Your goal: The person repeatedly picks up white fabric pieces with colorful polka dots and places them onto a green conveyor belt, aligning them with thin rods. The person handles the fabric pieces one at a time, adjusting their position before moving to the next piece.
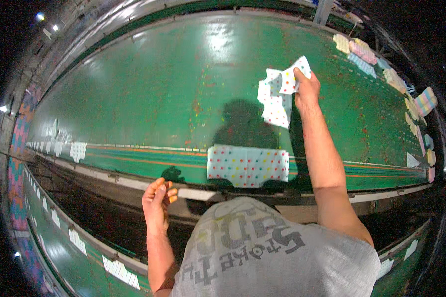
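Observation:
My right hand reaches out over the green table and grips a white cut fabric piece with coloured dots. The piece is lifted and folded over at the hand, and its lower part hangs toward or touches the table; I cannot tell which. Closer to me, a second dotted fabric piece lies flat across the striped near edge of the table. My left hand hovers at the table's near edge, left of that flat piece. Its fingers are loosely curled and apart, with orange-stained tips, and nothing shows in it.
The long green table is speckled with paint. Pastel fabric pieces lie along its far right side. More white pieces line the near edge at left. Behind me, another green table carries dotted pieces.

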Demonstrator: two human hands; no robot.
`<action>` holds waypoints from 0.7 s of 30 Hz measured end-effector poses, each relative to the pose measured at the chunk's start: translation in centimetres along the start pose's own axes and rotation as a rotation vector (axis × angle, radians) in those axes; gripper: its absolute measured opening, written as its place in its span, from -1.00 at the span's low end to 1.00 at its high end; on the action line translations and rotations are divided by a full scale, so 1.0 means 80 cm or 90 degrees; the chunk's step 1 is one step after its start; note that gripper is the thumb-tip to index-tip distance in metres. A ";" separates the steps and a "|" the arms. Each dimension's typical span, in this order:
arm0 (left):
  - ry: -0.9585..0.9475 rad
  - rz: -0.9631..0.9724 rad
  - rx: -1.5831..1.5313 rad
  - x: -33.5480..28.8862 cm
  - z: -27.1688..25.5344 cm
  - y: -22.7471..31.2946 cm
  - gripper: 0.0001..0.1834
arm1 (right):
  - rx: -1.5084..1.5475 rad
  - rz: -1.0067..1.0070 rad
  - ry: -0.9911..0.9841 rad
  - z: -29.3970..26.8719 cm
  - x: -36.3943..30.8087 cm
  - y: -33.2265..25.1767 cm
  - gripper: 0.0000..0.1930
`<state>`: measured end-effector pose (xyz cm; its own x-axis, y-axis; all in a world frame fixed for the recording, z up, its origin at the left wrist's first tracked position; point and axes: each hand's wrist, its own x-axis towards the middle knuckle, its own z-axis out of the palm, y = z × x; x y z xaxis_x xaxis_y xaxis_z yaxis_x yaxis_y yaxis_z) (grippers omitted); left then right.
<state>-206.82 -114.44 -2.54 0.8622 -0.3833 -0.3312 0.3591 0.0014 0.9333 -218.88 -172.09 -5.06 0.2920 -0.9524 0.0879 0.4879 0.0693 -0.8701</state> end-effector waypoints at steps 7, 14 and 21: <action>-0.032 0.041 0.175 0.005 0.018 -0.024 -0.66 | -0.208 0.215 0.061 -0.083 -0.067 0.075 -0.59; -0.199 0.313 0.573 0.024 0.091 -0.061 -0.44 | -0.744 -0.197 -0.088 -0.156 -0.180 0.028 -0.75; -0.405 0.533 0.687 0.071 0.152 -0.085 -0.47 | -1.018 -0.033 -0.270 -0.124 -0.277 -0.003 -0.69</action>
<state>-208.73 -127.88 -9.11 0.2832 -0.9413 0.1838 -0.8166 -0.1361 0.5609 -233.58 -153.96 -11.62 0.6242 -0.7811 0.0154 -0.7029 -0.5701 -0.4254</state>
